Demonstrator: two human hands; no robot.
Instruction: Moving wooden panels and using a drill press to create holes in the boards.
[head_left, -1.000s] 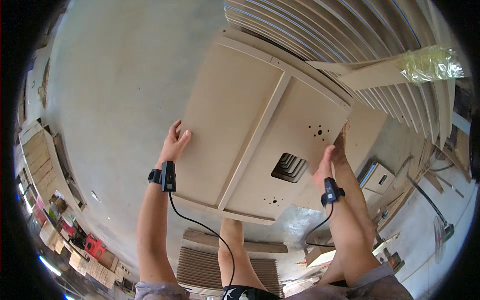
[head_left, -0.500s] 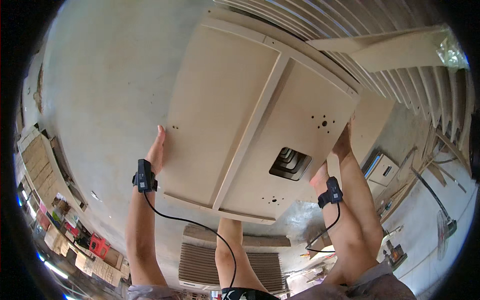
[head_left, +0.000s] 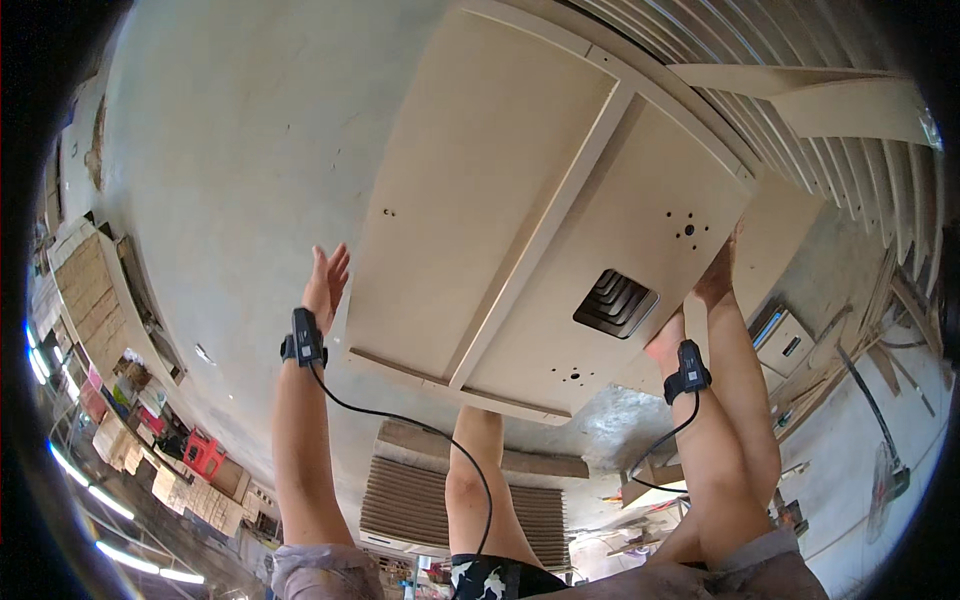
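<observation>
Possibly the beige panel point(head_left: 545, 215) could tip or slip if its support is uneven: the left hand point(head_left: 321, 290), fingers loosely spread, is just beside the panel's left edge; the right hand's point(head_left: 667, 340) fingers are hidden at its right edge, so I cannot tell their grip. A curved board point(head_left: 855, 108) sits beyond the panel's far right corner.

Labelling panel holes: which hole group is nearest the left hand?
The small group left of the divider strip; upper cluster and lower cluster lie right of it, farther from the left hand.
</observation>
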